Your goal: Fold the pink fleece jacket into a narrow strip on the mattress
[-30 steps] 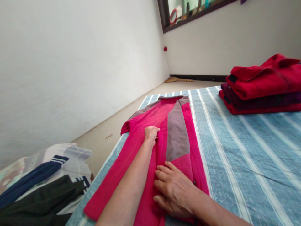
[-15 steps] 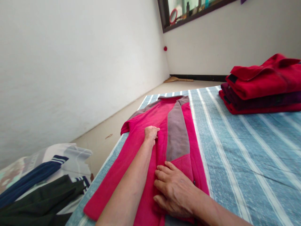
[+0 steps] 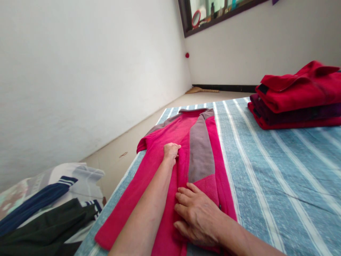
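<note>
Head view, the only one: pink-and-grey jacket (image 3: 201, 151) lies lengthwise on the blue striped cloth (image 3: 261, 170), along its left side; grey collar (image 3: 195, 111) at the far end, near the cloth's far edge; pink sleeve end on the left reaches that side's edge; long grey panel runs down the right part, with a pink section below it.

Left hand (image 3: 171, 151) on the jacket's middle, arm reaching up from the bottom of the view across the pink fabric; fingers bent and held together, tips at a lengthwise edge in the pink fabric; cannot tell if they pinch it, thumb mostly hidden. Right hand (image 3: 198, 215) nearer the viewer, palm down on the jacket's lower part; fingers slightly spread, gently bent, thumb apart from them.

Folded stack well apart from the jacket, to the right on the same cloth: red garment (image 3: 298, 90) on top; dark purple garment (image 3: 290, 114) between; another red layer (image 3: 298, 125) at the bottom.

Lower left, beside the cloth: navy garment (image 3: 39, 200) with white stripes; dark green garment (image 3: 50, 218); both over pale material (image 3: 80, 174). Small broom (image 3: 204, 90) on the floor by the far corner; red-rimmed mirror (image 3: 196, 19) at the window.
</note>
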Available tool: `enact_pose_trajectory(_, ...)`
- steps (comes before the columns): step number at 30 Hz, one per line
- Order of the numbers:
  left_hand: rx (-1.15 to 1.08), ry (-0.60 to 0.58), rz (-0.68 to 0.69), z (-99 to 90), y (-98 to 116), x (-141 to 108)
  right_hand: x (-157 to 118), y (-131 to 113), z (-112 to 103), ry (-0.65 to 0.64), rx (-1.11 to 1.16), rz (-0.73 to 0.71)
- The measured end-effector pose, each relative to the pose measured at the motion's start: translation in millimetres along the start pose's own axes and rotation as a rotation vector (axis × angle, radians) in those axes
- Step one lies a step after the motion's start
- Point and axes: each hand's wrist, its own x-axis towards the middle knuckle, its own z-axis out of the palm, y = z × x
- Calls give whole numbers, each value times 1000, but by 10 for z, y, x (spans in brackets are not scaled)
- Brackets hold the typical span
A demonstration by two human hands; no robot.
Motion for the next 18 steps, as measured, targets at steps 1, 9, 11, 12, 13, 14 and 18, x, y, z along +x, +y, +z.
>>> enact_pose_trajectory(1,-2,-1,-1,1,-3,4,-1,1,3,1,3,-1)
enact_pose_trajectory(9,13,-2,-3,3,2,6,1,-11,-18,-12,2,8)
enact_pose_trajectory(11,25,-6,-4,0,8,-1,4,-12,-21,-17,-1,11)
enact_pose_trajectory(12,30,-8,-4,-2,10,-5,5,-12,-20,-19,-5,12)
enact_pose_trajectory(13,34,-9,-5,-3,12,-9,5,-11,-19,-22,-10,12)
enact_pose_trajectory(14,37,-11,-5,-4,14,-12,6,-10,-17,-25,-13,11)
enact_pose_trajectory(18,41,-12,-3,-4,16,-19,4,-5,-10,-22,-11,10)
